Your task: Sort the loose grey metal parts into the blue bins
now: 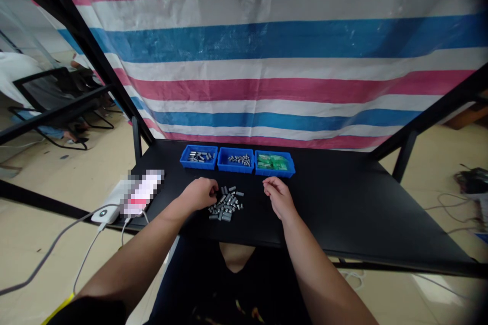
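Observation:
A loose pile of small grey metal cylinders and screw-like pieces (226, 205) lies on the black table in front of me. My left hand (200, 193) is at the pile's left edge, its fingers curled closed; whatever they grip is hidden. To the right of the pile, my right hand (280, 197) is held apart from it with thumb and fingertips pinched together. Anything in that pinch is too small to make out. Behind the pile is a row of blue bins: the left bin (198, 165) has metal pins, the middle bin (235, 168) small metal parts, the right bin (275, 171) green-tinted packets.
A phone with a blurred screen (144, 193) and a white power bank (107, 213) with cables lie at the table's left end. Black frame posts (404, 155) flank the table (343, 203). A striped sheet (259, 71) hangs behind. A seated person (23, 76) is at far left.

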The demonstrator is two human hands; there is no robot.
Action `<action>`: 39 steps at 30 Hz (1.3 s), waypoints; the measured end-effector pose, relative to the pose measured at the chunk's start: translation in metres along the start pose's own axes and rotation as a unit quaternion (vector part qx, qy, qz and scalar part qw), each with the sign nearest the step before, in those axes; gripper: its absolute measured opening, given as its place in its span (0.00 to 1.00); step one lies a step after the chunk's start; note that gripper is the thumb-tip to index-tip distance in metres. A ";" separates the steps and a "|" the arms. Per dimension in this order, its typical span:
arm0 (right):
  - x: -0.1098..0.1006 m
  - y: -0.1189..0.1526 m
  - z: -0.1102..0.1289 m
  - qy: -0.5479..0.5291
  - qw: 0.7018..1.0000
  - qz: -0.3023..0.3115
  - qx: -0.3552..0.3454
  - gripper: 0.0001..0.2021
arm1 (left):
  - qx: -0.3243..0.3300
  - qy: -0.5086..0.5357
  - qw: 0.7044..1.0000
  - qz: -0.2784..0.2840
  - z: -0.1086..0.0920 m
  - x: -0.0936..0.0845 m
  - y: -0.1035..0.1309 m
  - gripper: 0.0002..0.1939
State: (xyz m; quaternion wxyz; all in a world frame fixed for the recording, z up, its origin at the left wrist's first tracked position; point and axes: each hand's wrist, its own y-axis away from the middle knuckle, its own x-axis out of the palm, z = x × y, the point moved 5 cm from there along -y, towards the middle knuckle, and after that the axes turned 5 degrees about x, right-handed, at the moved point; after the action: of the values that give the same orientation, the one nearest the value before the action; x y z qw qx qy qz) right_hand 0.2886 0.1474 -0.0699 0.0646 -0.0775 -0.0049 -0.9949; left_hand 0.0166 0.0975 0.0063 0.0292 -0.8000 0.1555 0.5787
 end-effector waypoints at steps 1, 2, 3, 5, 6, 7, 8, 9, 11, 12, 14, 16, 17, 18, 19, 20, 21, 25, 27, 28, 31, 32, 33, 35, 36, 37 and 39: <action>0.000 0.000 0.000 0.001 1.000 0.000 0.000 0.06 | -0.008 -0.004 1.000 -0.017 0.000 -0.009 -0.002 0.12; 0.000 0.000 0.000 0.001 1.000 0.000 0.001 0.06 | -0.022 -0.010 0.999 -0.049 0.001 -0.021 -0.003 0.11; 0.000 0.001 0.000 0.002 1.000 0.000 0.001 0.06 | -0.040 -0.022 0.995 -0.092 0.003 -0.035 -0.004 0.11; 0.000 0.001 0.000 0.006 1.000 -0.003 0.000 0.07 | -0.074 -0.062 0.977 -0.189 0.008 -0.064 -0.003 0.14; 0.000 0.001 0.000 0.008 1.000 -0.005 -0.001 0.07 | -0.083 -0.085 0.968 -0.221 0.010 -0.075 -0.002 0.18; 0.000 0.000 0.000 0.010 1.000 -0.008 -0.003 0.07 | -0.087 -0.100 0.962 -0.239 0.011 -0.083 -0.001 0.20; 0.000 0.000 0.000 0.011 1.000 -0.009 -0.005 0.07 | -0.086 -0.105 0.961 -0.241 0.012 -0.087 0.000 0.22; 0.000 0.000 0.000 0.012 1.000 -0.010 -0.006 0.07 | -0.080 -0.099 0.965 -0.231 0.011 -0.088 0.000 0.23; 0.000 0.000 0.000 0.011 1.000 -0.008 -0.007 0.08 | -0.050 -0.066 0.981 -0.177 0.007 -0.078 -0.001 0.20; 0.000 0.000 0.001 0.010 1.000 -0.006 -0.006 0.08 | -0.031 -0.051 0.988 -0.141 0.004 -0.069 -0.001 0.18; 0.001 0.000 0.001 0.009 1.000 -0.004 -0.004 0.08 | -0.003 -0.037 0.996 -0.076 -0.005 -0.048 -0.003 0.16; 0.000 0.001 0.001 0.006 1.000 -0.006 -0.004 0.08 | 0.003 -0.033 0.999 -0.042 -0.010 -0.030 -0.006 0.15; 0.000 0.001 0.001 0.005 1.000 -0.007 -0.003 0.08 | -0.002 -0.031 0.999 -0.033 -0.011 -0.022 -0.008 0.16; 0.000 0.001 0.001 0.003 1.000 -0.008 -0.002 0.08 | -0.010 -0.028 0.999 -0.025 -0.011 -0.015 -0.010 0.17; 0.000 0.001 0.001 0.001 1.000 -0.008 0.000 0.08 | -0.020 -0.024 0.999 -0.016 -0.011 -0.009 -0.013 0.17; 0.000 0.002 0.001 0.000 1.000 -0.008 0.002 0.07 | -0.031 -0.020 0.999 -0.008 -0.009 -0.005 -0.016 0.16; 0.000 0.002 0.001 0.000 1.000 -0.007 0.003 0.07 | -0.041 -0.015 0.999 -0.002 -0.006 -0.002 -0.018 0.15; 0.000 0.002 0.003 0.009 1.000 -0.009 -0.001 0.08 | -0.052 0.003 0.999 -0.005 0.001 0.000 -0.021 0.11; 0.000 0.001 0.004 0.012 1.000 -0.012 -0.003 0.09 | -0.050 0.006 0.999 -0.007 0.003 -0.001 -0.021 0.11; 0.000 0.001 0.003 0.012 1.000 -0.013 -0.001 0.09 | -0.050 0.007 0.999 -0.006 0.004 -0.002 -0.021 0.11; 0.000 0.001 0.003 0.010 1.000 -0.011 0.003 0.09 | -0.049 0.009 0.999 -0.002 0.007 -0.009 -0.021 0.10; 0.000 0.001 0.003 0.009 1.000 -0.010 0.003 0.09 | -0.054 0.007 0.999 -0.007 0.009 -0.015 -0.021 0.10; 0.000 0.001 0.002 0.006 1.000 -0.009 0.002 0.09 | -0.066 0.001 0.997 -0.027 0.012 -0.023 -0.021 0.10; 0.000 0.001 0.002 0.003 1.000 -0.009 -0.002 0.08 | -0.111 -0.020 0.988 -0.105 0.021 -0.044 -0.020 0.12; -0.001 0.001 0.002 0.002 1.000 -0.008 -0.003 0.07 | -0.135 -0.032 0.979 -0.150 0.024 -0.055 -0.017 0.13; -0.001 0.001 0.002 0.003 1.000 -0.007 -0.004 0.07 | -0.155 -0.042 0.969 -0.188 0.027 -0.064 -0.015 0.15; -0.001 0.001 0.001 0.005 1.000 -0.008 -0.004 0.07 | -0.165 -0.046 0.959 -0.224 0.028 -0.074 -0.010 0.16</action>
State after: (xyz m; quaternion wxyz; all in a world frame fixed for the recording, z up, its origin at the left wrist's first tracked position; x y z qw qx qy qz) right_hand 0.2897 0.1467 -0.0690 0.0559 -0.0723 -0.0008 -0.9958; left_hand -0.0272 0.1291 0.0646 0.0329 -0.7807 -0.1272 0.6109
